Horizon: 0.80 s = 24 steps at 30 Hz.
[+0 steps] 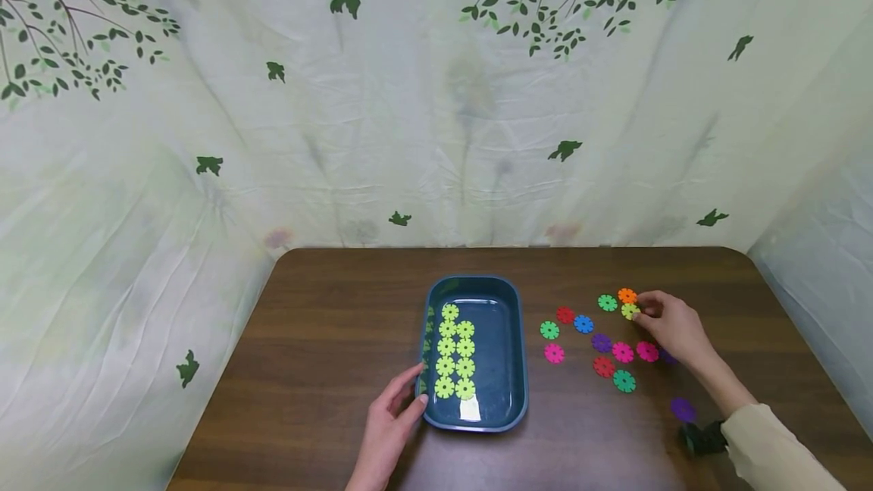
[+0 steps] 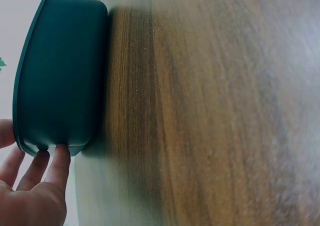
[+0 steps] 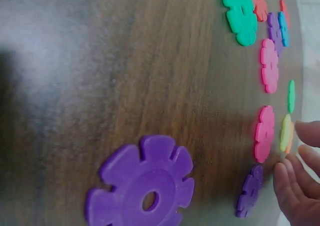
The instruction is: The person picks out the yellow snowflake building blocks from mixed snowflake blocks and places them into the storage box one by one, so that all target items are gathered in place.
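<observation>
A dark blue tray holds yellow-green flower-shaped discs in two columns along its left side. My left hand holds the tray's near left edge, thumb at the rim; in the left wrist view its fingertips meet the outer wall. At the far right, my right hand reaches over the table, thumb and forefinger right at the edge of a yellow disc. An orange disc lies against that one. In the right wrist view the yellow disc sits beside the fingertips, which are slightly spread.
Loose flower discs lie scattered right of the tray: red, blue, green, pink and purple. A black strap-like object is at the right wrist. Behind the brown table hangs a leaf-patterned cloth.
</observation>
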Available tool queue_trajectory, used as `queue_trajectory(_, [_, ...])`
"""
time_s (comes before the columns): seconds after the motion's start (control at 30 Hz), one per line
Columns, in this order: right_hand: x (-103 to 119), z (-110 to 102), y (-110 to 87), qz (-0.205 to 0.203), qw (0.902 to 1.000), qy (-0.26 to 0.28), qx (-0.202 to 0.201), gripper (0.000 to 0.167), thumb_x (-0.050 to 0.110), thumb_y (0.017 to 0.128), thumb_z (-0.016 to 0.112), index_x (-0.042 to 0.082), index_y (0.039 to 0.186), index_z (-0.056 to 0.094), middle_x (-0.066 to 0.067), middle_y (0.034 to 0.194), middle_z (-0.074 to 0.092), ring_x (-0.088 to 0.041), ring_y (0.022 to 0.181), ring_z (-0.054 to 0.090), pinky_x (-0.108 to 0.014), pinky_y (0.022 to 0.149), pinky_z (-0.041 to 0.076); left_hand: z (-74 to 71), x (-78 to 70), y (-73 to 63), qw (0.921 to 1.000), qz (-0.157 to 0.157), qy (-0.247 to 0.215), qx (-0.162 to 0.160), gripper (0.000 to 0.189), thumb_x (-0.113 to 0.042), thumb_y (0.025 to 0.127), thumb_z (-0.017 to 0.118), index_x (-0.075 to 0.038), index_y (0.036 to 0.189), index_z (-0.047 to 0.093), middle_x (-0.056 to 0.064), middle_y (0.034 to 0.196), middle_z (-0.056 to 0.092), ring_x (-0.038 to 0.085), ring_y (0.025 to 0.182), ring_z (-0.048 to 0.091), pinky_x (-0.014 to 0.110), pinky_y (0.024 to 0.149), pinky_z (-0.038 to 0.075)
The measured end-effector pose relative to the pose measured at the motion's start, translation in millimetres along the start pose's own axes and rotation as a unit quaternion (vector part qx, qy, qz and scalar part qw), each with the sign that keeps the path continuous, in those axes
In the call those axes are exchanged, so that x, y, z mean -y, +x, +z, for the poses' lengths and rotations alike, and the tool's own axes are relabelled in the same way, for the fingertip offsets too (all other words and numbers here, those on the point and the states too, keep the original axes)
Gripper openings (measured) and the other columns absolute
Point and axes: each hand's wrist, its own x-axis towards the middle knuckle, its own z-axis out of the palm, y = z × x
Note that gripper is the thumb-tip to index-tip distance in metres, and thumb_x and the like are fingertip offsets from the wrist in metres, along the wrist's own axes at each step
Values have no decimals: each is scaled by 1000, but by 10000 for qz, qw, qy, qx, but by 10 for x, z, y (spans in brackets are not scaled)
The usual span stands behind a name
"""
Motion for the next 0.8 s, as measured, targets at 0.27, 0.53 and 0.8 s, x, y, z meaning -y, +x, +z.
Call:
queue_trajectory(0.27, [9, 38, 58, 141, 9998, 42, 138, 43, 14, 87, 74, -12, 118, 59, -28, 107, 64, -39, 95, 61, -54, 79, 51, -9, 27, 5, 10000, 3, 0, -9, 45, -12, 93, 68, -15, 136, 59, 10, 145, 49, 34, 131, 48, 47, 103, 43])
queue_trajectory(0.53, [11, 73, 117, 213, 9996, -85, 168, 39, 10, 86, 73, -10, 117, 60, -26, 103, 64, -37, 89, 59, -51, 73, 50, -6, 17, 13, 10000, 60, -4, -61, 44, -12, 92, 67, -15, 136, 59, 10, 144, 50, 34, 131, 47, 47, 103, 43])
queue_trajectory(0.8, [7, 68, 78, 234, 9996, 29, 139, 34, 11, 88, 71, -6, 117, 63, -26, 104, 65, -36, 87, 61, -47, 70, 51, -2, 27, 15, 10000, -29, 7, -24, 44, -12, 93, 67, -16, 136, 59, 10, 145, 49, 34, 132, 46, 48, 104, 42])
